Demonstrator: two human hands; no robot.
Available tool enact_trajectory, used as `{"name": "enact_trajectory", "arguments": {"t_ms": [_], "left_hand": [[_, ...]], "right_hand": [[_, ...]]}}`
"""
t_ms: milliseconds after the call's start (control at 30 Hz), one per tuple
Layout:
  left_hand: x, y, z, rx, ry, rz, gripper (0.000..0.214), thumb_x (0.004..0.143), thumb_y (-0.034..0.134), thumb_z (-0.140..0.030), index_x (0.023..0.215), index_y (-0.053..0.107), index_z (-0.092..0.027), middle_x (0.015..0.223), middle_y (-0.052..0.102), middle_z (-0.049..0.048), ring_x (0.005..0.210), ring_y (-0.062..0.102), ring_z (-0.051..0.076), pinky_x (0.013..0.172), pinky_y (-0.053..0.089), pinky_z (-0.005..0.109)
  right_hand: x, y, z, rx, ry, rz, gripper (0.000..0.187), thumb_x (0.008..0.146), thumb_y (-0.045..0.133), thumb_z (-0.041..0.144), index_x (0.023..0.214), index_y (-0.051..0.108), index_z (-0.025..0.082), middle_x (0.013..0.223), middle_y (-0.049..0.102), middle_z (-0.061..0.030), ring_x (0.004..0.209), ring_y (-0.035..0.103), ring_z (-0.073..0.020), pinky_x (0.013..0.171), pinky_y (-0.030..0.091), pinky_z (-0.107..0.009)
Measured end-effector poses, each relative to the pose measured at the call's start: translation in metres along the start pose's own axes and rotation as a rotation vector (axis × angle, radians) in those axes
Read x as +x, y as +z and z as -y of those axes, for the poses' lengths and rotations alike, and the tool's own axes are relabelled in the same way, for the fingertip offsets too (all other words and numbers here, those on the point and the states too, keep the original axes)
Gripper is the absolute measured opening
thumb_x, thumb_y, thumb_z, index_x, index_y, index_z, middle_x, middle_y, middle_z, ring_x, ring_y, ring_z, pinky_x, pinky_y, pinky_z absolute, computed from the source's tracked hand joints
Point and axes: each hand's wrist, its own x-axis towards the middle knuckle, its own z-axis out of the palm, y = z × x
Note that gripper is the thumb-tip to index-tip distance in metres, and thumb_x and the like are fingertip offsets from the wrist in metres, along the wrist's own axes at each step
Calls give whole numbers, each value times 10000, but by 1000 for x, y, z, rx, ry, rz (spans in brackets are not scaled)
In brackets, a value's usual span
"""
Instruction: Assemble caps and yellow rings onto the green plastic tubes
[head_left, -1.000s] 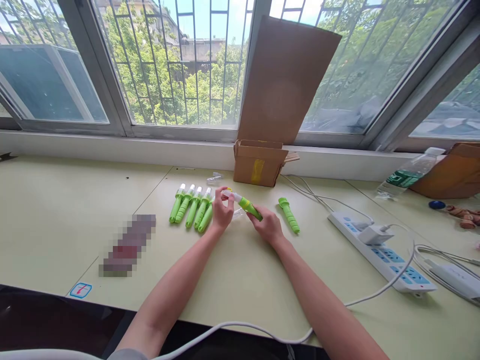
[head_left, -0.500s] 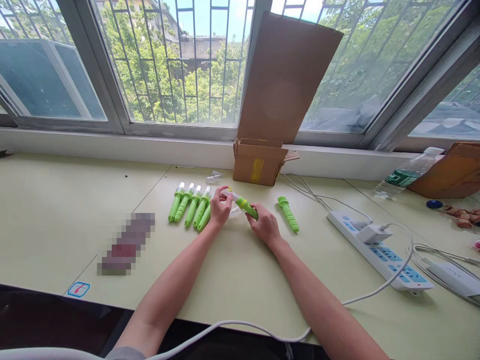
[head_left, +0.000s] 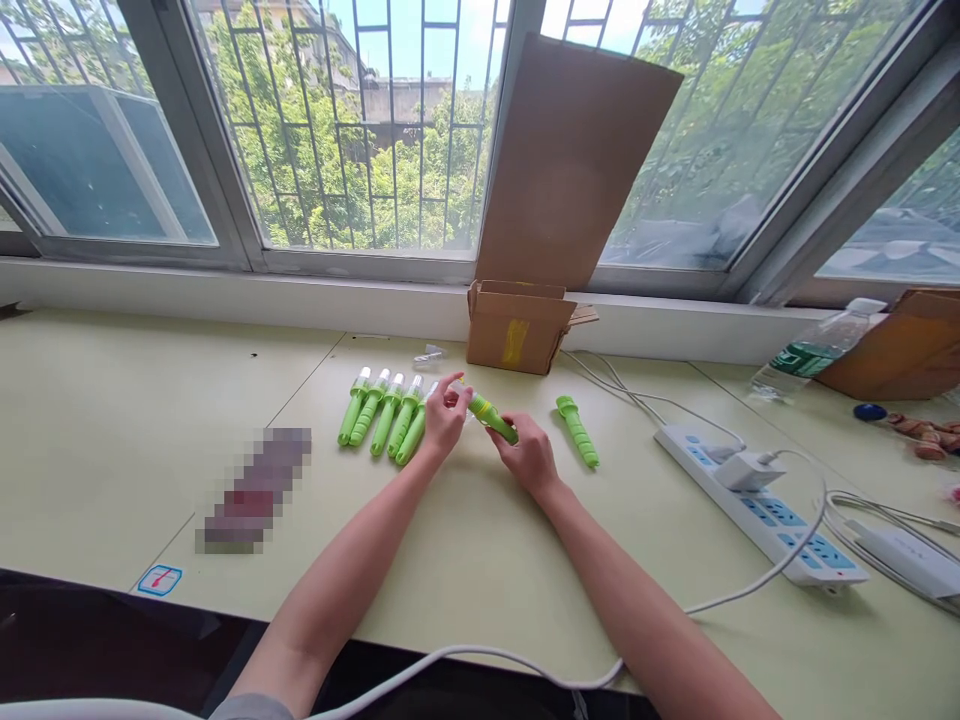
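One green ribbed plastic tube [head_left: 489,414], pale-tipped, above the pale-green tabletop [head_left: 480,560], nearer its far edge: tip pinched in our left hand [head_left: 445,420], lower end within our curled right hand [head_left: 531,452].

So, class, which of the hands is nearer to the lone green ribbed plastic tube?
The right hand, just left of the lone green ribbed plastic tube and not touching it; the left hand is farther left.

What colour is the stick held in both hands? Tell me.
The stick is bright green with some yellow, best seen in the head view.
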Motion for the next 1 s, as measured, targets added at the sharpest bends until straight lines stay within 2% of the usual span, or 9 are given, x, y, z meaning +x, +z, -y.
{"name": "enact_trajectory", "arguments": {"t_ms": [167, 300, 433, 533, 633, 867, 1000], "left_hand": [[-1, 3, 0, -76, -37, -10, 483, 810, 611, -435, 1198, 483, -177, 627, 553, -25, 527, 484, 89, 508, 384, 205], [-1, 4, 0, -76, -58, -1, 473, 818, 593, -448, 1182, 470, -174, 638, 560, -24, 520, 490, 84, 509, 388, 202], [-1, 4, 1, -65, -57, 8, 443, 821, 588, -449, 1148, 490, -167, 639, 565, -19, 521, 501, 86, 501, 384, 201], [-1, 4, 2, -63, -48, 18, 445, 832, 575, -441, 1170, 479, -167, 657, 589, -8, 537, 529, 95, 509, 401, 205], [-1, 5, 3, -42, -24, 30, 438, 844, 565, -427, 1187, 488, -166, 690, 618, 10, 575, 564, 106, 544, 438, 216], [-2, 3, 1, 152, 80, 35, 477, 863, 543, -433, 1280, 491, -207, 839, 674, 51, 739, 633, 149, 690, 494, 274], [-4, 0, 2, 243, 158, 23, 416, 933, 406, -345, 1319, 432, -193, 901, 678, 69, 798, 633, 164, 728, 490, 298]], "right_hand": [[-1, -3, 4, -90, 39, 48, 300, 888, 472, 430, 999, 631, 201, 901, 675, -73, 733, 613, -193, 569, 367, -252], [0, -1, 6, -75, 48, 128, 308, 920, 403, 388, 1041, 622, 210, 914, 680, -77, 749, 614, -201, 591, 380, -263], [2, 1, 4, 64, 46, 118, 319, 836, 528, 441, 1028, 586, 193, 902, 673, -85, 759, 609, -216, 635, 426, -289], [2, 2, 3, 113, 73, 89, 282, 816, 543, 454, 919, 576, 194, 828, 656, -71, 695, 587, -201, 624, 429, -290], [1, 1, 3, 66, 129, 96, 247, 833, 512, 443, 875, 586, 211, 787, 658, -53, 652, 576, -190, 581, 391, -272], [3, -2, 2, 53, 185, 89, 253, 841, 480, 414, 942, 609, 221, 829, 685, -53, 688, 591, -199, 566, 363, -259], [5, -1, 1, 102, 217, 70, 291, 832, 483, 457, 912, 602, 204, 745, 663, -52, 627, 566, -196, 568, 376, -270]]}}
